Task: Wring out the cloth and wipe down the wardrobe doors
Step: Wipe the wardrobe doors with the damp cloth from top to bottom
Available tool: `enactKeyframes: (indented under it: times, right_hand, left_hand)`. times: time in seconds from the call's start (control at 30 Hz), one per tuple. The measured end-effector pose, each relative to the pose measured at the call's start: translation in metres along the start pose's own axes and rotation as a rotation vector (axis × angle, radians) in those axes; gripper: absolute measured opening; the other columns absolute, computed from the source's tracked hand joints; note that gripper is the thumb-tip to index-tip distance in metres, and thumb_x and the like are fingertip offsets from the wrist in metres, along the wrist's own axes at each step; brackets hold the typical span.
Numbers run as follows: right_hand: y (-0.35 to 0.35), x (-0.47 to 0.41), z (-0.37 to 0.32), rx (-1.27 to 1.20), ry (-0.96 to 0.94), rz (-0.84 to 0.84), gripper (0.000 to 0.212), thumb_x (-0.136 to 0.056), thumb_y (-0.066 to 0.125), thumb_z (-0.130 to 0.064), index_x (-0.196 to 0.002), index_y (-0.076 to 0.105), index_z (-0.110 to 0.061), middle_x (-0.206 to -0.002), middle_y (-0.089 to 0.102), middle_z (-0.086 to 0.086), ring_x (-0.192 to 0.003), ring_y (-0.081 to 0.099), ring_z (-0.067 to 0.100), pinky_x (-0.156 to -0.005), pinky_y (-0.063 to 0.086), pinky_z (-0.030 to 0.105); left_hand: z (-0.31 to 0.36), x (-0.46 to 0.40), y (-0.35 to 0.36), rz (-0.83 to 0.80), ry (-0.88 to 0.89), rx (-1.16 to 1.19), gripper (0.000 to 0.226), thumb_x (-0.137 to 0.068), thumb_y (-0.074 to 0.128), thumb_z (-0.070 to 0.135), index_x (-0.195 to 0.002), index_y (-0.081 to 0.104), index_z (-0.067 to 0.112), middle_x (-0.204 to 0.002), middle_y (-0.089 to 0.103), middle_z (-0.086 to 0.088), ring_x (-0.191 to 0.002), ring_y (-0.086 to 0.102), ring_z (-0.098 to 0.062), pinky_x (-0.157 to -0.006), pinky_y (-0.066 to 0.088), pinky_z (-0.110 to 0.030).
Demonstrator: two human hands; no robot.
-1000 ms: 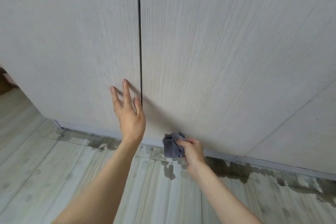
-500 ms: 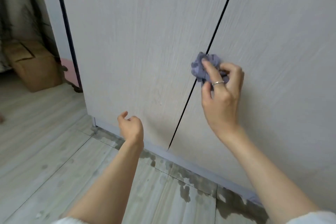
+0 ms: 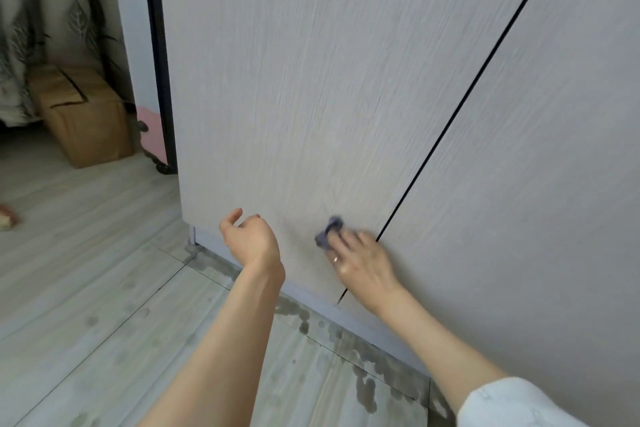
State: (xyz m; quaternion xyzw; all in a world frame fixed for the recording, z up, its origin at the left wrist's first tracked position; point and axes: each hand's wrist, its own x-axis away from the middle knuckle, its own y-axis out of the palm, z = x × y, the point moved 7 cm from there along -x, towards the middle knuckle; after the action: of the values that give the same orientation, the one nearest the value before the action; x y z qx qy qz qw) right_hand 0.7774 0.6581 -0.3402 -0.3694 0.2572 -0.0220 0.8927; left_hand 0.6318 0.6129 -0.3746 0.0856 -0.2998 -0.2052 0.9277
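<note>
Wiping is under way: your right hand (image 3: pixel 363 258) presses the crumpled purple-grey cloth (image 3: pixel 329 231) low on the pale wood-grain wardrobe door (image 3: pixel 294 80), just left of the dark door seam (image 3: pixel 460 107), your left hand (image 3: pixel 251 239) loosely curled, empty, with upper panels seemingly left.

The cloth (image 3: pixel 329 232) is dull purple-blue. The wardrobe doors (image 3: pixel 311 87) are pale grey-white with fine streaked wood grain, split by a thin black gap. The floor (image 3: pixel 86 288) is light grey wood-look planks with dark wet blotches along the wardrobe base. The curtain (image 3: pixel 45 10) is grey with a leaf print; the cardboard box (image 3: pixel 83 114) is brown.
</note>
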Motion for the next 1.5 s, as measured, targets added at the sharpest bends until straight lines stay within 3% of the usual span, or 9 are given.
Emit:
enactKeyframes:
  times: [0.17, 0.27, 0.43, 0.6, 0.73, 0.83, 0.97, 1.2, 1.5]
  right_hand:
    - [-0.1, -0.068, 0.091, -0.044, 0.402, 0.465, 0.036, -0.084, 0.054, 0.005, -0.113, 0.067, -0.011, -0.1, 0.061, 0.019, -0.084, 0.042, 0.03, -0.068, 0.032, 0.04]
    - [-0.096, -0.076, 0.086, -0.027, 0.433, 0.493, 0.04, -0.085, 0.047, 0.007, -0.114, 0.068, -0.012, -0.11, 0.049, 0.014, -0.087, 0.04, 0.028, -0.069, 0.031, 0.038]
    - [0.003, -0.04, -0.008, -0.013, 0.055, 0.126, 0.022, -0.083, 0.055, -0.003, -0.09, 0.074, -0.011, -0.102, 0.063, 0.011, -0.085, 0.05, 0.027, -0.069, 0.034, 0.036]
    - [0.037, -0.003, -0.039, -0.214, -0.028, -0.329, 0.024, -0.069, 0.053, -0.011, -0.054, 0.07, -0.02, -0.073, 0.065, -0.004, -0.069, 0.058, 0.017, -0.065, 0.03, 0.026]
    - [0.007, 0.025, -0.011, -0.526, 0.062, -0.708, 0.023, -0.081, 0.058, -0.011, -0.094, 0.074, -0.022, -0.094, 0.06, 0.002, -0.091, 0.058, 0.021, -0.071, 0.042, 0.026]
    - [-0.037, 0.034, 0.046, -0.798, 0.337, -0.854, 0.032, -0.088, 0.054, -0.012, -0.118, 0.062, -0.021, -0.114, 0.054, 0.003, -0.109, 0.051, 0.021, -0.082, 0.045, 0.031]
    - [-0.114, 0.017, 0.125, -1.065, 0.691, -0.762, 0.046, -0.086, 0.062, -0.014, -0.131, 0.052, -0.016, -0.13, 0.057, 0.0, -0.121, 0.05, 0.019, -0.098, 0.039, 0.026]
    - [-0.291, -0.001, 0.277, -1.266, 1.001, -0.643, 0.021, -0.078, 0.072, -0.016, -0.084, 0.054, -0.026, -0.084, 0.063, 0.003, -0.063, 0.048, 0.009, -0.057, 0.038, 0.018]
    - [-0.549, 0.007, 0.479, -1.25, 1.278, -0.386, 0.029, -0.074, 0.071, -0.006, -0.083, 0.053, -0.027, -0.087, 0.065, -0.002, -0.076, 0.062, 0.012, -0.073, 0.05, 0.025]
  left_hand:
    - [0.003, -0.013, 0.002, 0.022, -0.024, 0.007, 0.037, -0.095, 0.033, 0.007, -0.129, 0.044, 0.018, -0.126, 0.054, -0.008, -0.085, 0.05, -0.018, -0.078, 0.042, -0.03]
    - [-0.002, -0.01, 0.004, 0.029, -0.055, -0.023, 0.039, -0.096, 0.032, 0.006, -0.131, 0.043, 0.017, -0.117, 0.046, -0.001, -0.086, 0.047, -0.019, -0.079, 0.043, -0.029]
    - [0.002, -0.015, -0.005, 0.043, -0.032, -0.059, 0.039, -0.095, 0.033, 0.006, -0.131, 0.043, 0.015, -0.113, 0.043, 0.0, -0.078, 0.047, -0.018, -0.076, 0.041, -0.029]
    - [0.013, -0.01, -0.011, 0.023, -0.075, -0.047, 0.041, -0.095, 0.03, 0.007, -0.132, 0.043, 0.016, -0.127, 0.052, -0.009, -0.078, 0.051, -0.018, -0.083, 0.046, -0.032]
    - [0.029, 0.033, 0.01, -0.056, -0.084, -0.017, 0.037, -0.096, 0.032, 0.01, -0.131, 0.045, 0.012, -0.096, 0.057, -0.002, -0.066, 0.047, -0.009, -0.073, 0.046, -0.026]
    - [0.051, 0.078, 0.03, -0.183, -0.103, -0.153, 0.027, -0.099, 0.038, 0.017, -0.122, 0.05, 0.011, -0.086, 0.054, 0.0, -0.076, 0.052, -0.013, -0.077, 0.047, -0.028]
    - [0.089, 0.144, 0.061, -0.415, -0.141, -0.427, 0.021, -0.098, 0.041, 0.018, -0.114, 0.054, 0.011, -0.093, 0.06, -0.003, -0.082, 0.058, -0.017, -0.076, 0.051, -0.03]
    - [0.2, 0.324, 0.132, -0.896, -0.12, -0.848, 0.028, -0.099, 0.045, 0.026, -0.124, 0.055, 0.018, -0.117, 0.063, -0.003, -0.108, 0.059, -0.019, -0.092, 0.048, -0.034]
    - [0.336, 0.592, 0.245, -1.431, -0.141, -0.782, 0.053, -0.09, 0.061, 0.021, -0.137, 0.038, 0.03, -0.131, 0.052, 0.003, -0.113, 0.059, -0.018, -0.099, 0.047, -0.035]
